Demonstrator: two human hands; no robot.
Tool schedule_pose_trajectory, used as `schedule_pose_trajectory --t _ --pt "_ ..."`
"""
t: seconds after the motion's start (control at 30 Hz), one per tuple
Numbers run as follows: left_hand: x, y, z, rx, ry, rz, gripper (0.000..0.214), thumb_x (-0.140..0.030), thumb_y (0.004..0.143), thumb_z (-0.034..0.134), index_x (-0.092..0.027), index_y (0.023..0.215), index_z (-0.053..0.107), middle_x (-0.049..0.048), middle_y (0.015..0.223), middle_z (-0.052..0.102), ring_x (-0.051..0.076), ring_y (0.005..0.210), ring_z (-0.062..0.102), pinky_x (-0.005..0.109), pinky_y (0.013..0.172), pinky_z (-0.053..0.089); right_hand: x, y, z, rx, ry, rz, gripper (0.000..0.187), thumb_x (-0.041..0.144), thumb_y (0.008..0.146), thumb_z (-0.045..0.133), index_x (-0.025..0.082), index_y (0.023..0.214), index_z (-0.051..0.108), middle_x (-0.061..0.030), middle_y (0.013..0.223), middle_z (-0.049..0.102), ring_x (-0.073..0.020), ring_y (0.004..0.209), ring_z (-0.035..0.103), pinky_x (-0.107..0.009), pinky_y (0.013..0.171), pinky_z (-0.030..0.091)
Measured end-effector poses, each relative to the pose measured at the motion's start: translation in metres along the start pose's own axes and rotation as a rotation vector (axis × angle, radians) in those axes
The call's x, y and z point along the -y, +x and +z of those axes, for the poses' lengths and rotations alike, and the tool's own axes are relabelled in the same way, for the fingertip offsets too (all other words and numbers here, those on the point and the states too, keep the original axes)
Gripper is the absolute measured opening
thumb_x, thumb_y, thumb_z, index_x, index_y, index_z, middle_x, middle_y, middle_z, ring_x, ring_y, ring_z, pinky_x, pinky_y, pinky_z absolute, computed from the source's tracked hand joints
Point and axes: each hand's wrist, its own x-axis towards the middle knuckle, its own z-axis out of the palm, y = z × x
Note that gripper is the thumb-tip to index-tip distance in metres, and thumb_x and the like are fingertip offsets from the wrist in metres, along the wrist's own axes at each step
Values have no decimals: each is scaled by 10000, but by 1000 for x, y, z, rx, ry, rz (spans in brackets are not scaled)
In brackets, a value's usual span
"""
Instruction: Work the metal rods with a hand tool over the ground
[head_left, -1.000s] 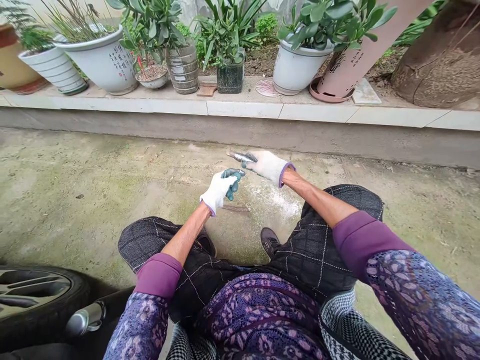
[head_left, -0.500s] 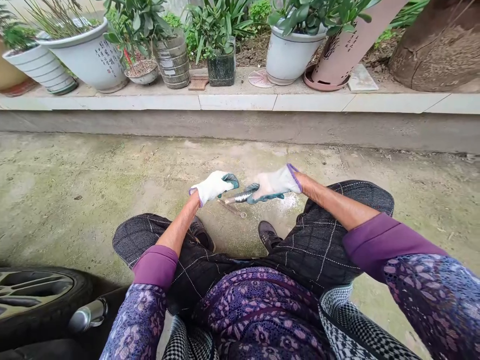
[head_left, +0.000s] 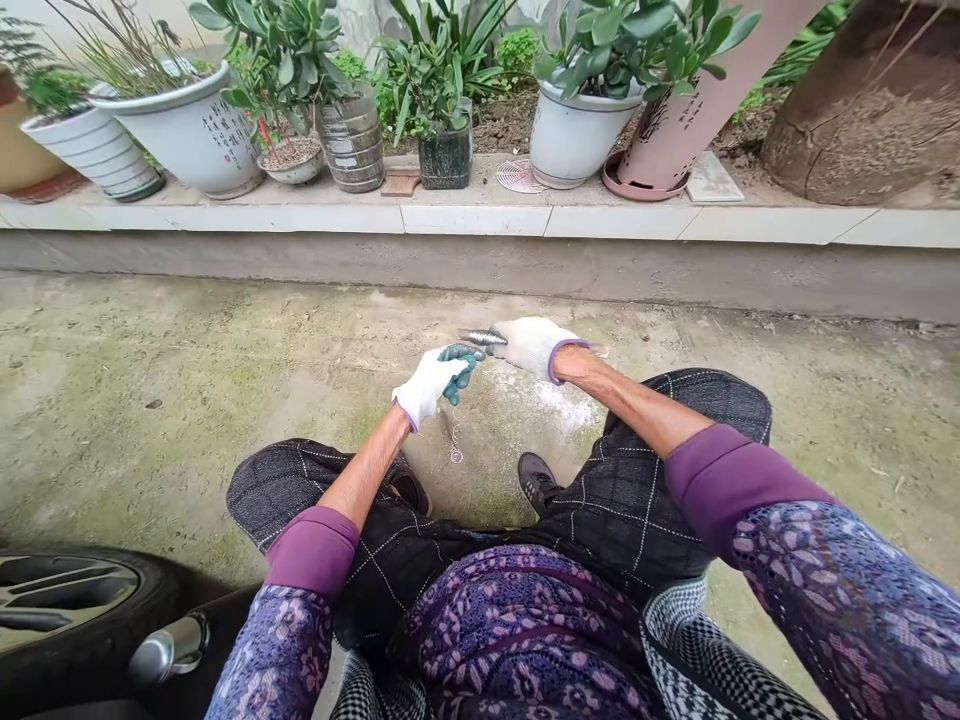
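Observation:
My right hand (head_left: 531, 345), in a white glove with a purple cuff, is closed around a narrow tool (head_left: 489, 338) with a ribbed silver wrapping; its tapered end points left. Just left of it, my left hand (head_left: 439, 380), gloved in white with dark green fingers, is closed with its fingertips near the wrapped part. Below the left hand a thin wire-like strand (head_left: 454, 432) hangs down to a small ring-shaped loop. Whether the left fingertips touch the tool I cannot tell.
White powder (head_left: 559, 402) lies on the mossy concrete floor (head_left: 225, 370). Ahead runs a tiled ledge (head_left: 472, 219) with several potted plants, among them a white pot (head_left: 581, 135). A wheel (head_left: 67, 610) stands at lower left. My shoes are below my hands.
My right hand has moved up and left and turned back-upward, bringing the tool higher. The left hand has turned, its fingers now curled; the ring-shaped loop has shifted left and down.

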Motion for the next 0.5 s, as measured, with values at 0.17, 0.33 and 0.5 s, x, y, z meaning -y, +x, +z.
schedule_pose_trajectory --t 0.17,0.33,0.5 --pt "0 -2 -4 -11 -109 48 298 -240 765 577 -127 1029 659 -67 551 460 49 407 369 167 375 363 11 8 -15 -107 235 -15 365 417 910 568 122 1119 612 -98 832 692 -164 711 579 -256 604 427" --pt "6 5 -8 -79 -44 77 167 -281 792 582 -152 888 626 -71 553 437 45 386 334 175 360 336 17 -6 -23 64 619 -120 411 420 883 622 102 1144 617 -3 616 588 -78 475 435 -211 423 362" --pt "4 7 -8 -121 215 140 121 -224 749 567 -142 809 633 -21 641 564 47 420 368 176 374 317 10 -26 -25 271 702 -118 349 391 799 731 120 1014 683 20 578 572 -56 436 438 -190 382 346"
